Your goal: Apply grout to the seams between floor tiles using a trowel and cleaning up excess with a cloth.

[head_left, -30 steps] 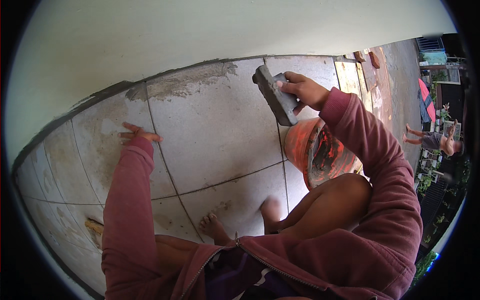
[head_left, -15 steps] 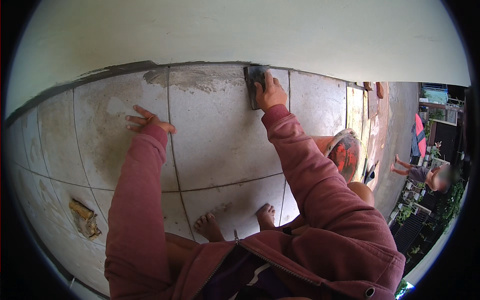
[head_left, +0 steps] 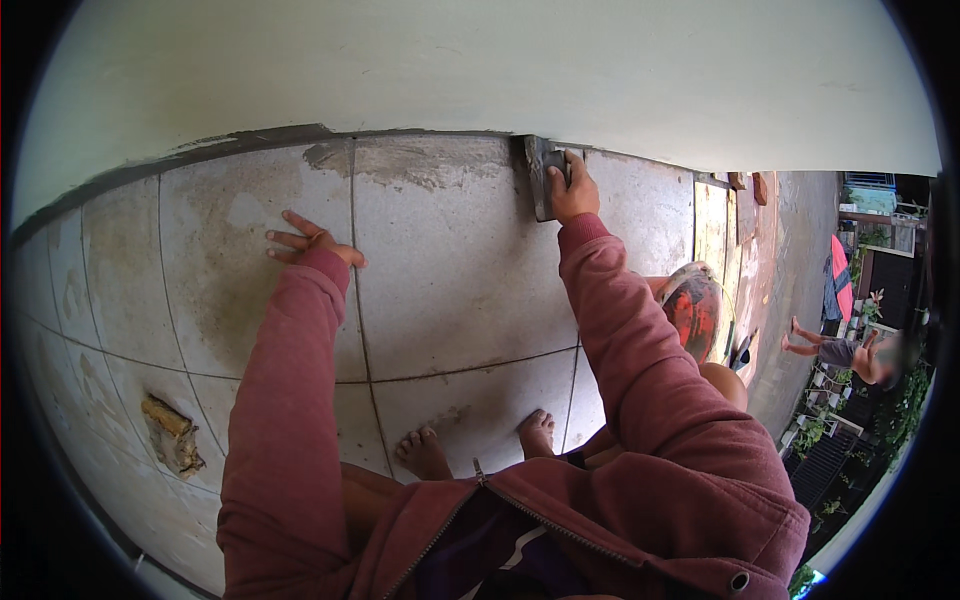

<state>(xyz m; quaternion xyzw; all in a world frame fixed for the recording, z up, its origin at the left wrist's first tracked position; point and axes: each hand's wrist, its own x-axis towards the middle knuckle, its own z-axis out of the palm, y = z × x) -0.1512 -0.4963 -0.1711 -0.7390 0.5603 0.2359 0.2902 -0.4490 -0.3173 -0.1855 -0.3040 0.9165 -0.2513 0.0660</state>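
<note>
My right hand grips a dark rectangular plastering float, its far end at the foot of the pale wall. The float stands tilted, with one long edge toward the floor. A band of wet grey mortar runs along the base of the wall to the left of the float. Smears of mortar also lie on the tiles beside it. My left hand, fingers spread and empty, is over the light floor tiles; whether it presses on them is hard to tell.
A mortar-stained reddish bucket lies to the right of my right forearm. A brown, crumpled chunk sits on the tiles at the lower left. Brick pieces lie by the wall's right end. Beyond, another person is outside near plants.
My right hand has slid the float a little to the right along the wall base and turned it more on edge. The left hand keeps its spread pose; the view has shifted slightly.
</note>
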